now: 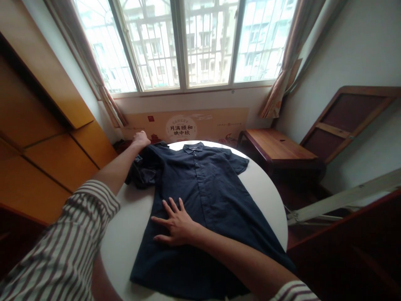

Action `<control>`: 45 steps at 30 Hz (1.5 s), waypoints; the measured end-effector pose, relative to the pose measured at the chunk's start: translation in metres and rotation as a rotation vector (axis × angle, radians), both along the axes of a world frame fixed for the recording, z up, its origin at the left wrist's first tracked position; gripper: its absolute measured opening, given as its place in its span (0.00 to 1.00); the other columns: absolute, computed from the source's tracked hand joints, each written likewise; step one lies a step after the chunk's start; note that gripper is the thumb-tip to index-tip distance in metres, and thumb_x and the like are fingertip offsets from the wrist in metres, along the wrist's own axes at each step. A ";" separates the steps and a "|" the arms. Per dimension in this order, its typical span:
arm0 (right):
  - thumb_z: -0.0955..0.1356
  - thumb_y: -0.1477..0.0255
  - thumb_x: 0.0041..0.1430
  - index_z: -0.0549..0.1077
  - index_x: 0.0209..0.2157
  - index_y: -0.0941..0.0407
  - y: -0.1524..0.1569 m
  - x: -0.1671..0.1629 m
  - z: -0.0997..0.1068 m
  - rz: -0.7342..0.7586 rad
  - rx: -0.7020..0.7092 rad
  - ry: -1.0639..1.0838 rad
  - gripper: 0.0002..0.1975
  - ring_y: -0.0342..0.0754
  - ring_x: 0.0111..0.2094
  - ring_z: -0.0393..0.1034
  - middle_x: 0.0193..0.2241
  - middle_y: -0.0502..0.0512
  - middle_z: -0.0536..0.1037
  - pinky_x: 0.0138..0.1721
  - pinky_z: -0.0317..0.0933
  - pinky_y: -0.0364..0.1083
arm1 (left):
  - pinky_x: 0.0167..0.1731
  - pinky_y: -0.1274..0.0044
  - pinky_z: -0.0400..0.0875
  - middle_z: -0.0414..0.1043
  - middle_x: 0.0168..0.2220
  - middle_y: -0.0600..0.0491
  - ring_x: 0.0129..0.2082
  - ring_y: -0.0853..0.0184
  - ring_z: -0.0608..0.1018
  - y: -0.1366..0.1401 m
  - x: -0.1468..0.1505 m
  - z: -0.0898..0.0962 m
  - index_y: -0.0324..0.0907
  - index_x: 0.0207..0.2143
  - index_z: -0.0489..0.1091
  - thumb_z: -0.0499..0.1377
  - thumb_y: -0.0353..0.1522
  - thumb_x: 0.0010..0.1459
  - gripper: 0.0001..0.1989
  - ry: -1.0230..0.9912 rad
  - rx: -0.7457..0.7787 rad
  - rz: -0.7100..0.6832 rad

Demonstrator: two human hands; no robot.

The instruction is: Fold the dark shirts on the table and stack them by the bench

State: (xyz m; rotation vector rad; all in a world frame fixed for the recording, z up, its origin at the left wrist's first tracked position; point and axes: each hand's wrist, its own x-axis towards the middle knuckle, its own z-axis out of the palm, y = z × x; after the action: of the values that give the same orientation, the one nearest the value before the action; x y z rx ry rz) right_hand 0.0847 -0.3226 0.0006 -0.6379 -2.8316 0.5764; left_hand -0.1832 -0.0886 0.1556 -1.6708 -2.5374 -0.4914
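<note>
A dark navy short-sleeved button-up shirt (216, 196) lies front up on a round white table (272, 196), its collar at the far side. My right hand (178, 225) rests flat on the lower left front of the shirt, fingers spread. My left hand (141, 139) reaches past the shirt's left sleeve near the far left edge of the table. Its fingers look curled closed, and whatever they may grip is hidden. Beneath my left forearm, a crumpled dark bundle (142, 177) sits at the table's left edge beside the shirt.
Orange-brown cabinets (59, 163) stand on the left. Below the barred window (206, 46) leans a printed cardboard panel (213, 123). To the right are a low wooden table (275, 144), a framed wooden panel (354, 121) against the wall, and a pale metal bar (341, 196).
</note>
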 end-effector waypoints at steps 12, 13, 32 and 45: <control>0.58 0.44 0.62 0.56 0.66 0.45 -0.015 0.001 0.002 0.041 -0.015 0.010 0.36 0.68 0.69 0.23 0.71 0.63 0.37 0.62 0.24 0.74 | 0.59 0.59 0.59 0.59 0.64 0.44 0.63 0.50 0.63 -0.014 0.143 -0.142 0.48 0.64 0.60 0.42 0.45 0.67 0.27 0.181 -0.236 -0.499; 0.58 0.44 0.62 0.57 0.66 0.45 -0.015 0.002 0.002 0.042 -0.012 0.008 0.36 0.69 0.69 0.23 0.70 0.63 0.36 0.61 0.24 0.74 | 0.59 0.55 0.57 0.55 0.66 0.43 0.65 0.47 0.59 -0.011 0.145 -0.153 0.50 0.66 0.56 0.41 0.49 0.66 0.30 0.158 -0.255 -0.468; 0.58 0.63 0.70 0.76 0.49 0.56 0.081 0.077 0.045 -0.265 -0.103 -0.029 0.20 0.48 0.41 0.75 0.41 0.55 0.81 0.45 0.65 0.44 | 0.63 0.49 0.38 0.38 0.72 0.50 0.69 0.43 0.43 0.013 0.138 -0.183 0.57 0.69 0.46 0.39 0.58 0.60 0.37 0.049 -0.261 -0.428; 0.66 0.64 0.66 0.69 0.54 0.57 0.201 0.216 0.036 -1.045 0.203 -0.215 0.18 0.53 0.49 0.70 0.53 0.59 0.71 0.49 0.67 0.57 | 0.62 0.48 0.39 0.41 0.71 0.50 0.69 0.42 0.44 0.011 0.140 -0.183 0.58 0.68 0.48 0.39 0.58 0.60 0.37 0.042 -0.225 -0.430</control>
State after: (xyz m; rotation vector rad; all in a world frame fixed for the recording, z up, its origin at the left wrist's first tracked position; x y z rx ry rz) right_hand 0.3011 -0.1221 0.0361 -1.9797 -2.1816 0.0196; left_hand -0.0431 -0.0773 -0.0278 -2.2952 -2.2708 -0.1901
